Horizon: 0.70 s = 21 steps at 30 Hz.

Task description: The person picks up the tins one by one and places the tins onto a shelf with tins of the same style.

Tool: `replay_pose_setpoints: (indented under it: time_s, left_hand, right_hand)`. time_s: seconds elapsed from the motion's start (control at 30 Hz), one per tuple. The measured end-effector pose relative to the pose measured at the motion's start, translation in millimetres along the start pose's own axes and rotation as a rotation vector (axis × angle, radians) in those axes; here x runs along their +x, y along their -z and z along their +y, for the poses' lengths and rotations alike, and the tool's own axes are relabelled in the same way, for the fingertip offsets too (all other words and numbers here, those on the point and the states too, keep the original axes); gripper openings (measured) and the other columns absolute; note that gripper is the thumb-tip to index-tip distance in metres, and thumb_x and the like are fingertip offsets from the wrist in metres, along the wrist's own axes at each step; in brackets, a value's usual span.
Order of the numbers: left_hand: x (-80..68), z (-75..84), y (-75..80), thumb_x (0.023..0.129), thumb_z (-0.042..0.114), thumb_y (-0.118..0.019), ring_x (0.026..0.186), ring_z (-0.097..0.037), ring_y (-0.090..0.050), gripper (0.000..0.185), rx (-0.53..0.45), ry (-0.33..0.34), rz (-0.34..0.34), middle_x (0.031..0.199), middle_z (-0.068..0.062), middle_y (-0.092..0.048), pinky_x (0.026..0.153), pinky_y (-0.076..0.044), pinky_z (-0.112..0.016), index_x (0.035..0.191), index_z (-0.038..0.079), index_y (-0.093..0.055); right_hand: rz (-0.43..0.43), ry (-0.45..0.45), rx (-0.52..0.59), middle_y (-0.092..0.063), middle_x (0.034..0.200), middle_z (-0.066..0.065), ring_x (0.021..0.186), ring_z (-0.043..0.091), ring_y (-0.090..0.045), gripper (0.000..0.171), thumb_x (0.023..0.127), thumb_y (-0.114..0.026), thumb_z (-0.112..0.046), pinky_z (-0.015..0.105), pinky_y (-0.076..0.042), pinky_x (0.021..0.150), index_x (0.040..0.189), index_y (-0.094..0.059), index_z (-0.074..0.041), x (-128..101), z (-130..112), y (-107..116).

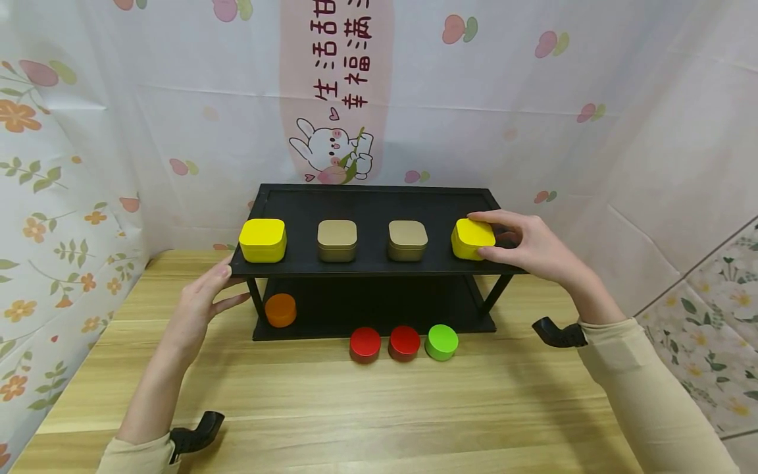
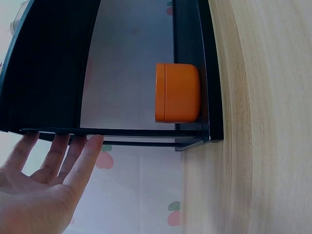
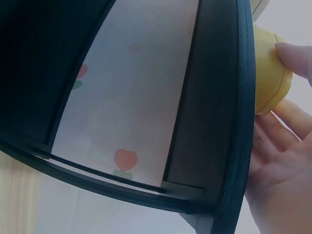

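Note:
A black two-tier shelf [image 1: 379, 266] stands on a wooden table. Its top tier carries a yellow square tin [image 1: 262, 240] at the left, two tan tins [image 1: 337, 241] [image 1: 407, 240] in the middle and another yellow tin [image 1: 466, 241] at the right. My right hand [image 1: 481, 233] grips that right yellow tin [image 3: 268, 73], fingers over its top and thumb at its front. My left hand [image 1: 227, 280] is flat with straight fingers, touching the top tier's front left corner [image 2: 58, 132]. An orange round tin [image 1: 281, 310] [image 2: 178, 92] sits on the lower tier.
Two red round tins [image 1: 364, 344] [image 1: 404, 342] and a green one [image 1: 441, 342] stand in a row on the wooden table [image 1: 379, 408] just before the shelf. A patterned cloth [image 1: 533, 131] hangs behind and at both sides.

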<state>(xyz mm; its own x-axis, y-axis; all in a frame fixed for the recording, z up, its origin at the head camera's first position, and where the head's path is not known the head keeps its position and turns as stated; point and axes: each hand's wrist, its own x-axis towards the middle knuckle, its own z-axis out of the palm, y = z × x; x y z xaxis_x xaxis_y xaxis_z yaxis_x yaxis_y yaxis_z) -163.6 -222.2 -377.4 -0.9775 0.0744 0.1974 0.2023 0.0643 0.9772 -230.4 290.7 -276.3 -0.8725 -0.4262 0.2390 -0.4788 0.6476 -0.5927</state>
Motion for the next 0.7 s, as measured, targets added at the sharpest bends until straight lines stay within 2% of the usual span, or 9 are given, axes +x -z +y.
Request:
replay_pose_setpoints:
  time_s: [0.23,0.5,0.7]
  left_hand:
    - [-0.4,-0.3,0.0,0.110,0.036,-0.046,0.115,-0.001,-0.063,0.051,-0.006,0.002,0.005,0.141,0.018,-0.055,0.090,-0.062,-0.019,0.154,0.010,-0.048]
    - [-0.7,0.5,-0.4,0.111,0.036,-0.044,0.118,-0.002,-0.062,0.050,0.012,0.001,0.005,0.144,0.016,-0.055,0.091,-0.061,-0.019,0.154,0.011,-0.049]
    - [-0.7,0.6,-0.1,0.111,0.036,-0.044,0.118,-0.001,-0.062,0.050,0.010,0.000,0.003,0.144,0.016,-0.054,0.091,-0.061,-0.018,0.154,0.011,-0.048]
  right_hand:
    - [-0.056,-0.012,-0.028,-0.063,0.141,-0.002,0.116,0.001,-0.059,0.054,0.093,-0.078,-0.019,0.007,-0.049,0.095,0.144,-0.061,-0.027,2.9,-0.5,3.7]
    - [-0.115,-0.047,-0.007,-0.064,0.138,-0.002,0.112,0.007,-0.065,0.055,0.093,-0.078,-0.020,0.009,-0.052,0.094,0.144,-0.060,-0.028,5.3,-2.1,6.8]
    - [-0.128,-0.033,-0.002,-0.062,0.141,-0.003,0.114,0.006,-0.065,0.055,0.094,-0.077,-0.019,0.009,-0.051,0.095,0.145,-0.059,-0.028,5.7,-2.0,7.0]
